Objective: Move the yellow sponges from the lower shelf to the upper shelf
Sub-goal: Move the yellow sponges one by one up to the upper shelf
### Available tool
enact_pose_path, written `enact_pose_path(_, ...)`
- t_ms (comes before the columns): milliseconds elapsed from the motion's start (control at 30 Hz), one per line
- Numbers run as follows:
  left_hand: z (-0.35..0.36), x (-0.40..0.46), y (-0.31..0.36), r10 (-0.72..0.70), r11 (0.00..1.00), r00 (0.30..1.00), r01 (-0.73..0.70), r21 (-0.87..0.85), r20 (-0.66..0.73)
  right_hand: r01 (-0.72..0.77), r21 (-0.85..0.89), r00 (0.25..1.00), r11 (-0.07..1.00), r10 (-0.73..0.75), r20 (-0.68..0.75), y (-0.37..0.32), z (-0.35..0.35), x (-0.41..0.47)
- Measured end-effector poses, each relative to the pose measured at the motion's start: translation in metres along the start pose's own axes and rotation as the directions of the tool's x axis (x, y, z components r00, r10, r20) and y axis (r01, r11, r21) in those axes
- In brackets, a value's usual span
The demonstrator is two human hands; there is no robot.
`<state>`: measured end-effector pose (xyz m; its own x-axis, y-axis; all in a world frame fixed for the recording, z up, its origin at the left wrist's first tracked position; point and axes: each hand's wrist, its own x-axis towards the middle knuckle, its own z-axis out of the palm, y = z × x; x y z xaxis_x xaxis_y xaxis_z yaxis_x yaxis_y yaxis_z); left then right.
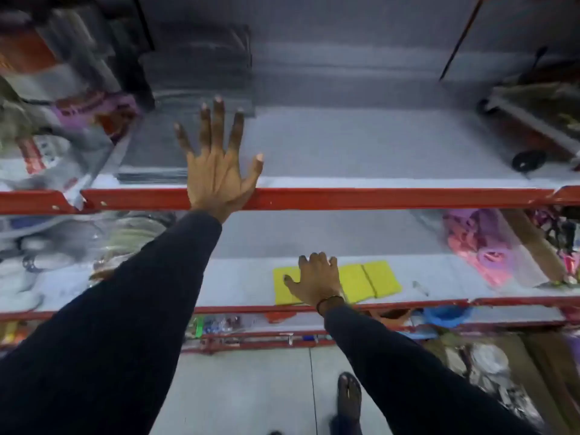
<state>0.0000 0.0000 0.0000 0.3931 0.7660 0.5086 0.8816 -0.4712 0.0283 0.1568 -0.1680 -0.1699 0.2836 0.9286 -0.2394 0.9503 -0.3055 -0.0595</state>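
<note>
Three flat yellow sponges lie side by side on the lower shelf [238,284], near its red front edge: a left sponge [284,285], a middle sponge [356,282] and a right sponge [383,277]. My right hand [315,279] rests on top of the left and middle sponges, fingers spread and curled down a little; whether it grips one is unclear. My left hand [218,158] is stretched out flat, fingers apart, over the front edge of the upper shelf [376,152], holding nothing.
Packaged goods [62,120] crowd the upper shelf's left end and a wheeled toy [533,130] sits at its right. Pink packets [483,246] fill the lower shelf's right side, more bags its left. Lower racks and a foot [348,394] on the floor show below.
</note>
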Motion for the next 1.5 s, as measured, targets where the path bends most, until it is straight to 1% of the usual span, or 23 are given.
enact_pose_path(100,-0.002,0.01,0.0,-0.012,0.997,1.0,0.014,0.076,-0.021,0.057,-0.088,0.996,0.994,-0.051,0.069,-0.021,0.021,0.012)
enact_pose_path(333,-0.012,0.009,0.005,-0.012,0.998,1.0,0.013,0.062,-0.013,0.163,-0.014,0.986,0.987,-0.162,0.041,-0.052,0.035,0.016)
enact_pose_path(467,-0.015,0.01,0.008,-0.011,0.998,1.0,0.011,0.057,0.006,0.285,0.218,0.936,0.933,-0.221,-0.275,-0.045,-0.002,-0.003)
enact_pose_path(533,-0.015,0.01,0.008,-0.006,0.999,1.0,0.007,0.035,-0.006,0.405,0.341,0.843,0.849,-0.201,-0.5,-0.037,-0.033,-0.023)
enact_pose_path(633,-0.013,0.008,0.006,0.002,1.0,1.0,-0.002,0.008,-0.014,0.574,0.357,0.632,0.737,-0.121,-0.766,-0.022,-0.088,-0.049)
enact_pose_path(700,-0.013,0.007,0.006,0.003,1.0,1.0,-0.003,0.001,-0.028,0.625,0.331,0.497,0.707,-0.033,-0.867,-0.011,-0.132,-0.055)
enact_pose_path(767,-0.012,0.006,0.007,0.001,1.0,1.0,-0.001,-0.002,-0.029,0.602,0.337,0.433,0.724,0.058,-0.9,-0.006,-0.177,-0.047)
enact_pose_path(833,-0.012,0.005,0.007,-0.002,1.0,0.999,0.002,-0.003,-0.038,0.464,0.414,0.477,0.783,0.172,-0.862,-0.008,-0.215,-0.027)
enact_pose_path(967,-0.009,0.004,0.003,-0.009,1.0,0.999,0.009,-0.013,-0.032,0.102,0.485,0.816,0.869,0.205,-0.54,-0.016,-0.237,0.016)
enact_pose_path(1033,-0.005,0.002,0.001,-0.01,1.0,0.999,0.009,-0.01,-0.036,0.055,0.473,0.859,0.879,0.2,-0.471,-0.018,-0.23,0.025)
enact_pose_path(1067,-0.004,0.002,0.002,-0.009,1.0,0.999,0.008,-0.009,-0.044,0.052,0.475,0.833,0.879,0.225,-0.506,-0.017,-0.226,0.023)
enact_pose_path(1100,-0.001,0.0,0.001,-0.012,1.0,0.999,0.011,-0.008,-0.046,0.07,0.488,0.76,0.87,0.27,-0.591,-0.016,-0.22,0.021)
enact_pose_path(1133,0.0,0.0,0.001,-0.014,1.0,0.999,0.014,-0.01,-0.048,0.118,0.514,0.636,0.85,0.333,-0.696,-0.014,-0.213,0.016)
enact_pose_path(1200,0.005,0.0,0.001,-0.014,1.0,0.998,0.014,-0.002,-0.062,0.287,0.51,0.338,0.811,0.412,-0.846,-0.004,-0.188,0.003)
enact_pose_path(1233,0.007,0.0,0.001,-0.012,1.0,0.997,0.013,0.007,-0.078,0.344,0.484,0.259,0.804,0.414,-0.872,0.001,-0.167,-0.005)
enact_pose_path(1267,0.008,0.001,0.001,-0.009,1.0,0.996,0.011,0.013,-0.093,0.369,0.473,0.259,0.8,0.4,-0.879,0.004,-0.141,-0.014)
enact_pose_path(1300,0.01,0.002,0.001,-0.008,1.0,0.995,0.01,0.014,-0.104,0.372,0.484,0.328,0.792,0.375,-0.867,0.006,-0.113,-0.022)
enact_pose_path(1333,0.011,0.001,0.0,-0.01,1.0,0.994,0.011,0.008,-0.111,0.346,0.512,0.446,0.786,0.342,-0.827,0.009,-0.081,-0.025)
enact_pose_path(1367,0.012,0.001,-0.001,-0.012,1.0,0.992,0.013,0.004,-0.122,0.284,0.55,0.599,0.785,0.303,-0.742,0.013,-0.051,-0.024)
enact_pose_path(1400,0.011,0.0,-0.001,-0.016,1.0,0.991,0.017,0.002,-0.13,0.169,0.573,0.765,0.802,0.259,-0.589,0.016,-0.028,-0.021)
enact_pose_path(1433,0.01,0.0,-0.001,-0.019,1.0,0.991,0.02,0.006,-0.135,0.025,0.535,0.896,0.845,0.218,-0.386,0.019,-0.01,-0.016)
enact_pose_path(1467,0.008,0.001,0.0,-0.018,1.0,0.991,0.02,0.012,-0.135,-0.088,0.433,0.966,0.897,0.183,-0.184,0.021,0.007,-0.01)
enact_pose_path(1500,0.006,0.003,0.0,-0.017,1.0,0.991,0.019,0.014,-0.132,-0.141,0.323,0.985,0.936,0.165,-0.047,0.021,0.017,-0.006)
